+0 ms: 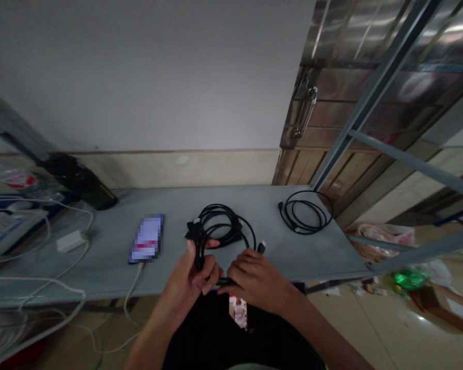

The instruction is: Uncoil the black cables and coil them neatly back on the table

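Black cable (pixel 219 231), coiled into loose loops, is held at the near edge of the grey table (pixel 254 205). The left hand (pixel 195 277) is closed around the bunched strands at the coil's near side, thumb up along them. The right hand (pixel 254 277) pinches a stretch of the same cable low between the two hands, fingers curled; a plug end sticks out just above its knuckles. Most of the coil rests on the tabletop just beyond the hands.

Left of the coil lies a phone (pixel 147 239), screen up and blurred, with a white lead running off the near edge. No writing can be read on it. Farther left sit a small white charger (pixel 70 240) and tangled white wires (pixel 34 288).

A second black coiled cable (pixel 306 211) lies alone toward the table's far right corner, well apart from the hands, with bare tabletop between. At the far left a dark bottle (pixel 81 180) lies against the wall; its label is too dim to read.
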Tool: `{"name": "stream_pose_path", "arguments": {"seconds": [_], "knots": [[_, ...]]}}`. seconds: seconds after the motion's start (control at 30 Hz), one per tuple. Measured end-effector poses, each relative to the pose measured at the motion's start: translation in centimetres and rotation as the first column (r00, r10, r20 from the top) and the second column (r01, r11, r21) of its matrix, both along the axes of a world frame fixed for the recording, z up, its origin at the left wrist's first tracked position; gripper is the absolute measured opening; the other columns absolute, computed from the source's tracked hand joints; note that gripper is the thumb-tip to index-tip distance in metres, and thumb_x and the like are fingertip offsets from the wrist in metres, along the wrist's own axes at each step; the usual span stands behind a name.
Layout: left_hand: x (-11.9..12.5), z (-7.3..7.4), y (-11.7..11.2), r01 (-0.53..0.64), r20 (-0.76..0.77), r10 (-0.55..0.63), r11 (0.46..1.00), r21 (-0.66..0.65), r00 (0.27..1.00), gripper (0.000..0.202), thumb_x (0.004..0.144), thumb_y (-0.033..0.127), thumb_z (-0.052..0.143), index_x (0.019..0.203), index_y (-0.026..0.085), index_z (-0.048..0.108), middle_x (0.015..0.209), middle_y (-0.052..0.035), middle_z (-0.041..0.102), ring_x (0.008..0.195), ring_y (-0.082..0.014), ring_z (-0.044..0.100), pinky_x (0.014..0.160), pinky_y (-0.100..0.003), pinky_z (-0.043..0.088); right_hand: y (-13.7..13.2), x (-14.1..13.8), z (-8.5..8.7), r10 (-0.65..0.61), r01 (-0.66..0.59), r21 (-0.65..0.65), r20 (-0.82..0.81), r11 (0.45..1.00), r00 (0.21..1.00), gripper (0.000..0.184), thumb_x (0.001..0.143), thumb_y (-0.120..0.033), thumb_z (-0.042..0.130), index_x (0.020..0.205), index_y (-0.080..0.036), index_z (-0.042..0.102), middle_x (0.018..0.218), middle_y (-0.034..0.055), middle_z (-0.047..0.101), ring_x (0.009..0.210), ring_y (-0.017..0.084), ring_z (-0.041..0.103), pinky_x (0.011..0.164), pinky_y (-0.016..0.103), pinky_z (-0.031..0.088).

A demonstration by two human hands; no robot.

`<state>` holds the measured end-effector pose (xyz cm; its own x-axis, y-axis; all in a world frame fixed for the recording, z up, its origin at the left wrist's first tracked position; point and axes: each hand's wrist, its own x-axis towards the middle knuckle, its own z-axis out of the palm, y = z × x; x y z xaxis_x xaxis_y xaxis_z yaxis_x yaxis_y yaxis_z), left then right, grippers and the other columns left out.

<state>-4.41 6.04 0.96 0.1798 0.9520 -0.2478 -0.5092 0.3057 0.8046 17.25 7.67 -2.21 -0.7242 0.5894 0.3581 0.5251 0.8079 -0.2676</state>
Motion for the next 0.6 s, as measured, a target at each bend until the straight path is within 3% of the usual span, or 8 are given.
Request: {"name": "stream_pose_path", "arguments": {"seconds": [0.1, 0.17, 0.3, 0.37, 0.47, 0.6], "knots": [[-0.8, -0.9, 4.9, -0.101, -0.218, 0.149, 0.972, 0.214, 0.965, 0.056, 0.092, 0.063, 0.092, 0.120, 0.017, 0.077, 0.066, 0.0099, 0.042, 0.058, -0.0111, 0.049, 0.066, -0.028, 0.049, 4.3, 0.2, -0.2, -0.074, 0.067, 0.156, 0.036, 0.986, 0.997, 0.018, 0.113, -0.039, 0.071, 0.108, -0.023, 0.074, 0.109, 0.0077, 0.079, 0.115, 0.026, 0.075, 0.123, 0.048, 0.054], [-1.7, -2.4, 8.2, -0.177, -0.342, 0.304, 0.917, 0.356, 0.889, 0.055, 0.089, 0.058, 0.092, 0.119, 0.018, 0.071, 0.072, 0.0068, 0.055, 0.063, -0.0139, 0.057, 0.066, -0.029, 0.048, 7.0, 0.0, -0.8, -0.119, 0.112, 0.190, 0.029, 0.975, 0.992, 0.005, 0.111, -0.025, 0.072, 0.116, -0.023, 0.074, 0.125, 0.0097, 0.078, 0.133, 0.027, 0.070, 0.133, 0.053, 0.046], [-4.0, -6.2, 12.6, -0.213, -0.614, 0.567, 0.805, 0.553, 0.549, 0.059, 0.091, 0.057, 0.083, 0.133, 0.021, 0.063, 0.090, -0.0023, 0.071, 0.081, -0.0244, 0.070, 0.079, -0.039, 0.057, 10.5, -0.8, -3.7, -0.161, 0.164, 0.120, -0.027, 0.979, 0.987, 0.021, 0.105, -0.012, 0.075, 0.125, -0.019, 0.074, 0.149, 0.0150, 0.070, 0.157, 0.031, 0.057, 0.132, 0.055, 0.049], [-4.9, -8.0, 13.2, -0.178, -0.674, 0.606, 0.784, 0.594, 0.422, 0.059, 0.094, 0.056, 0.078, 0.137, 0.019, 0.062, 0.104, -0.0080, 0.073, 0.093, -0.0290, 0.074, 0.090, -0.046, 0.061, 11.1, -1.1, -5.5, -0.179, 0.183, 0.066, -0.059, 0.981, 0.982, 0.025, 0.105, -0.009, 0.074, 0.128, -0.018, 0.074, 0.152, 0.0154, 0.069, 0.161, 0.031, 0.054, 0.131, 0.054, 0.051], [-5.4, -10.0, 13.0, -0.135, -0.712, 0.612, 0.783, 0.607, 0.345, 0.064, 0.100, 0.055, 0.071, 0.149, 0.017, 0.057, 0.120, -0.0148, 0.073, 0.113, -0.0341, 0.074, 0.108, -0.056, 0.059, 10.9, -1.4, -7.5, -0.195, 0.197, 0.003, -0.119, 0.980, 0.974, 0.031, 0.106, -0.006, 0.070, 0.134, -0.019, 0.073, 0.151, 0.0135, 0.071, 0.162, 0.029, 0.053, 0.133, 0.052, 0.051], [-4.8, -10.3, 12.3, -0.016, -0.671, 0.725, 0.681, 0.732, 0.157, 0.073, 0.105, 0.050, 0.070, 0.165, 0.015, 0.050, 0.157, -0.0265, 0.060, 0.151, -0.0433, 0.056, 0.130, -0.069, 0.041, 10.5, -1.4, -8.3, -0.210, 0.202, -0.061, -0.151, 0.977, 0.966, 0.038, 0.106, -0.005, 0.066, 0.139, -0.022, 0.074, 0.156, 0.0130, 0.068, 0.166, 0.028, 0.049, 0.135, 0.053, 0.049]]}}
